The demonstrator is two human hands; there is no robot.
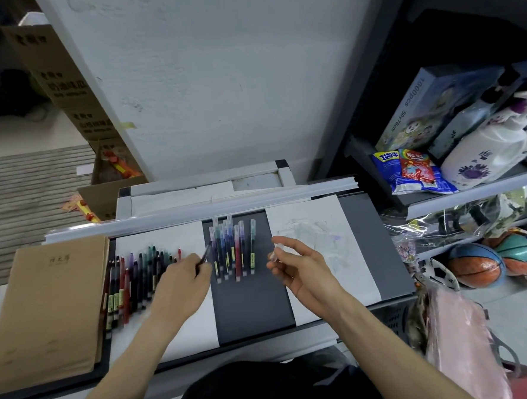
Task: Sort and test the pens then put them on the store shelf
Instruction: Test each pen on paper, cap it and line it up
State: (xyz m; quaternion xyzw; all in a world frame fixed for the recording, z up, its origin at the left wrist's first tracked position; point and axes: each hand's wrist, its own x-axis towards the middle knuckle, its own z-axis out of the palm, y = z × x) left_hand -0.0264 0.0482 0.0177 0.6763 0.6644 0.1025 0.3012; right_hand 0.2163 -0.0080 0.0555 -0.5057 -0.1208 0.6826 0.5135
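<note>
Left hand (181,284) is curled round a dark, slim pen (204,256), gripping it low on the barrel so that its uncapped end points up and to the right, close to the sorted row. Right hand (303,266) is raised, thumb and forefinger pinching a small clear cap (275,253), with the other fingers loosely bent beneath.

At the far left a brown paper notebook (46,305) lies flat, overlapping the edge of the dark shelf board (253,311). Just beside it, a loose heap of pens (131,278) lies on a white sheet (190,333): red, black, purple and green barrels fanned together and partly blurred, some with yellow-green labels near the lower end. The left hand covers the heap's right side.

In the middle, on the bare dark board, is a row of pens (233,250), side by side and roughly parallel, each with a frosted clear cap pointing away from the person and a tinted barrel: blue, purple, red, teal.

Right of the row lies a second white sheet (323,242) with faint coloured scribbles. Further right, store racks hold snack packets (415,173) and a puzzle box (417,112), with basketballs (476,268) below.
</note>
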